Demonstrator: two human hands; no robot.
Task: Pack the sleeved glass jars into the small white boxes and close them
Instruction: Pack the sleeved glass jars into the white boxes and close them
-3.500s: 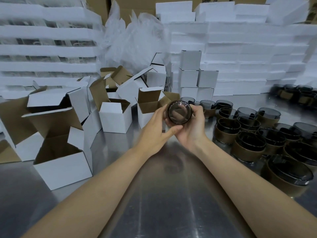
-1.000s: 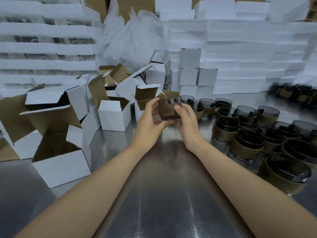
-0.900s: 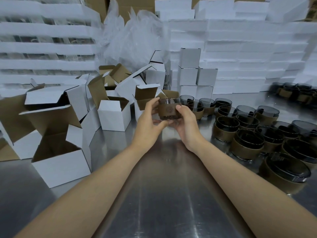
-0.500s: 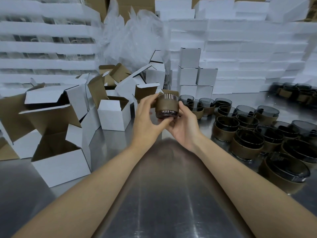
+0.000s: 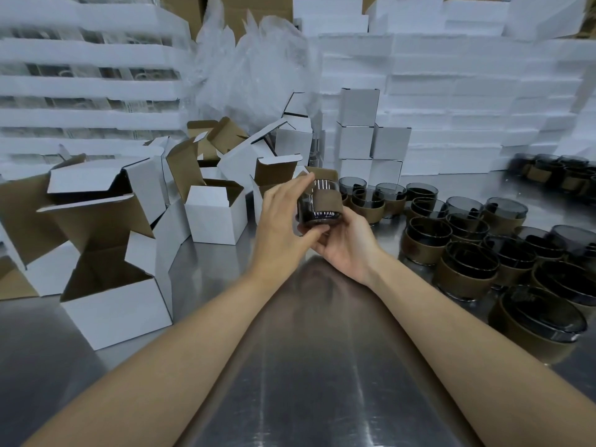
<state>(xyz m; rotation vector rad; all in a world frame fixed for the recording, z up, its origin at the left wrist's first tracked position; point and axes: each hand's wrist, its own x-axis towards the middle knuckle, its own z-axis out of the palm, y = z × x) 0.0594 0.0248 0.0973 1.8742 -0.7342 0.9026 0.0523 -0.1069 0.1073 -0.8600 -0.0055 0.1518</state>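
A dark glass jar with a brown sleeve [image 5: 321, 204] is held above the steel table between both hands. My left hand [image 5: 283, 224] holds its left side, thumb under and fingers over the top. My right hand [image 5: 346, 241] cups it from below and behind. Right behind the jar stands an open small white box [image 5: 274, 180] with its brown flaps up. Several more open white boxes [image 5: 216, 211] lie at the left. Many sleeved jars [image 5: 464, 266] stand at the right.
Closed white boxes [image 5: 359, 124] are stacked at the back centre. White foam trays [image 5: 467, 91] pile up behind, with crumpled clear plastic [image 5: 251, 66] at the back. A large open box [image 5: 116, 304] sits near the left front. The steel table [image 5: 306, 366] stretches before me.
The jar was turned from facing me, bottom on, to lying roughly upright in both hands, and it has shifted slightly up toward the open box behind it.
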